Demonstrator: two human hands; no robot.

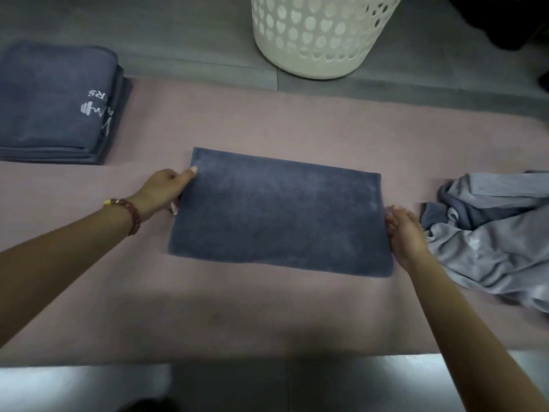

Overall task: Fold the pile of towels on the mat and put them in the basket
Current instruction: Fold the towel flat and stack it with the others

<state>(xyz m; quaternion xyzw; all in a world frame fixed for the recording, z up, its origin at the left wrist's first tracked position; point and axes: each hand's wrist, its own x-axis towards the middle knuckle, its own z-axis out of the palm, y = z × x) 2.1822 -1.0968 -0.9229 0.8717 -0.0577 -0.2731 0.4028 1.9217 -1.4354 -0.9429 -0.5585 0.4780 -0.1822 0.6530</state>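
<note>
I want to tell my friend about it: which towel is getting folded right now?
Find the long pink mat before the white holey plastic basket. In its middle lies a dark blue rectangular towel, the left hand and right hand gripping its short ends. Unlike the stacked folded blue towels and the crumpled pale grey pile, it lies flat, single.

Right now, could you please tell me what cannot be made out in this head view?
- Basket: its top is cut off by the frame's upper edge, so its contents are unseen.
- Unfolded pile: runs off the right edge, so the towel count is unclear.
- Folded stack: cut by the left edge, and its logo is only partly readable.
- Right hand: blurred at the flat towel, so its grip is unclear.
</note>
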